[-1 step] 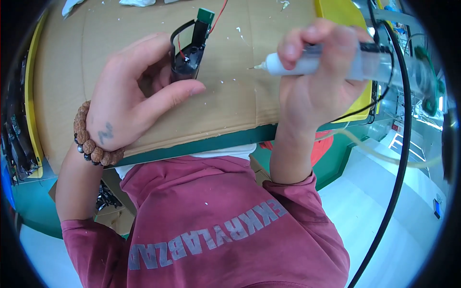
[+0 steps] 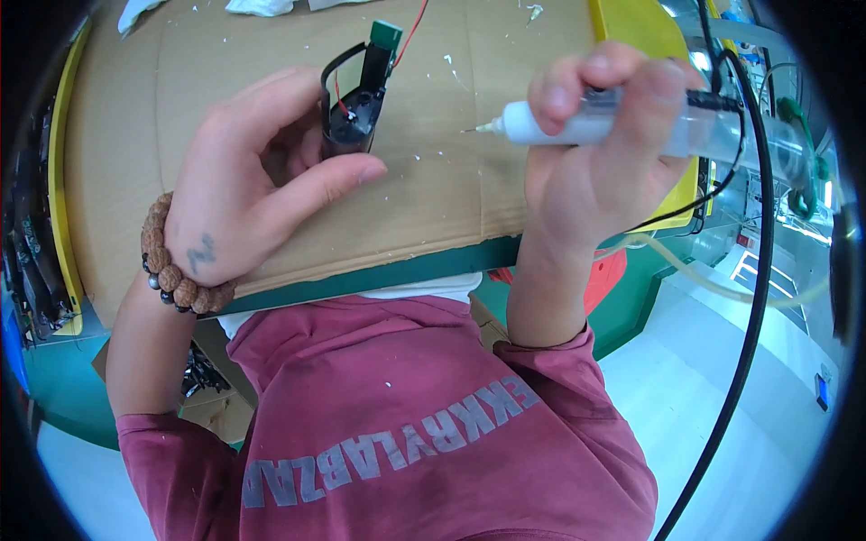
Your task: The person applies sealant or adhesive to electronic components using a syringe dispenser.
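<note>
Between the thumb and fingers of my left hand (image 2: 239,171), a small black plastic housing (image 2: 350,126) is held upright. A green circuit board (image 2: 386,36) sticks up at its top, a red wire (image 2: 410,41) runs off from it, and another red wire dips into the hollow. My right hand (image 2: 600,135) is wrapped round a dispensing syringe (image 2: 564,124) with a white front part and clear barrel. Its thin needle tip (image 2: 478,129) points left toward the housing, well apart from it. The undersides of my left fingers are hidden.
Cardboard (image 2: 433,194) with white specks covers the green-edged table. A yellow tray (image 2: 65,207) of black parts stands at far left; a yellow bin (image 2: 622,18) is at right. A thick black cable (image 2: 762,225) and a pale hose (image 2: 686,269) hang at right.
The syringe and my right hand have shifted very slightly. My left hand keeps the black housing in nearly the same place.
</note>
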`<state>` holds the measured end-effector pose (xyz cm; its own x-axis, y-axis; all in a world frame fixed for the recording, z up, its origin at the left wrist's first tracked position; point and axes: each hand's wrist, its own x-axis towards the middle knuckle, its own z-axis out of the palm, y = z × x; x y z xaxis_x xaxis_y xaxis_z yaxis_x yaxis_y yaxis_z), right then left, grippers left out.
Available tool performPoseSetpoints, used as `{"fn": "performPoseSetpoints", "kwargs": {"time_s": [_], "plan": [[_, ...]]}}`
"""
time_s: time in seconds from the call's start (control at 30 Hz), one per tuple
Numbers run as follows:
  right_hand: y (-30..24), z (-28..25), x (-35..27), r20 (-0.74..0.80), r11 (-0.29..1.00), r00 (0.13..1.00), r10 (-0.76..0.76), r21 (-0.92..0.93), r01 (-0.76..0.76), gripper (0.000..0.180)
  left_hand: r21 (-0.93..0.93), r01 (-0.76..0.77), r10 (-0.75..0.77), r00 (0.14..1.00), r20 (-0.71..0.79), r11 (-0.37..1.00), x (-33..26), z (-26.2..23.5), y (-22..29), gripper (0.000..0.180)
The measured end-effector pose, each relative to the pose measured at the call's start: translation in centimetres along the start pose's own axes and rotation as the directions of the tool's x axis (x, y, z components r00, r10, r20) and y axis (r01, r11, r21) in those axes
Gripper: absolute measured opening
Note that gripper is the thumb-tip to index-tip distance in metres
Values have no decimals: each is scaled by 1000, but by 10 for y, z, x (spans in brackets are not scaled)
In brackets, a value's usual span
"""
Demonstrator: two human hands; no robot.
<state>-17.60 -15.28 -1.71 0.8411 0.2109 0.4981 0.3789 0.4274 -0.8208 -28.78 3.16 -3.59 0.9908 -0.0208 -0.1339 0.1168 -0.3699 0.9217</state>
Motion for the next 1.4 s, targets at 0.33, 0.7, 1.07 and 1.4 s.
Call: {"fn": "performPoseSetpoints", "kwargs": {"time_s": [0.33, 0.7, 1.07, 1.4], "plan": [[-11, 2, 22, 219, 926, 971, 91, 341, -164, 24, -82, -64, 59, 996, -66, 995, -1, 3, 4, 52], [2, 16, 10, 330, 947, 944, -1, 302, -105, 33, -62, -91, 87, 994, -68, 994, 0, 3, 3, 50], [11, 8, 17, 579, 943, 808, -109, 317, -100, 38, -49, -82, 79, 995, -56, 995, 0, 0, 3, 49], [13, 6, 20, 566, 941, 819, -94, 318, -111, 40, -37, -115, 112, 992, -66, 993, 1, -1, 5, 46]]}}
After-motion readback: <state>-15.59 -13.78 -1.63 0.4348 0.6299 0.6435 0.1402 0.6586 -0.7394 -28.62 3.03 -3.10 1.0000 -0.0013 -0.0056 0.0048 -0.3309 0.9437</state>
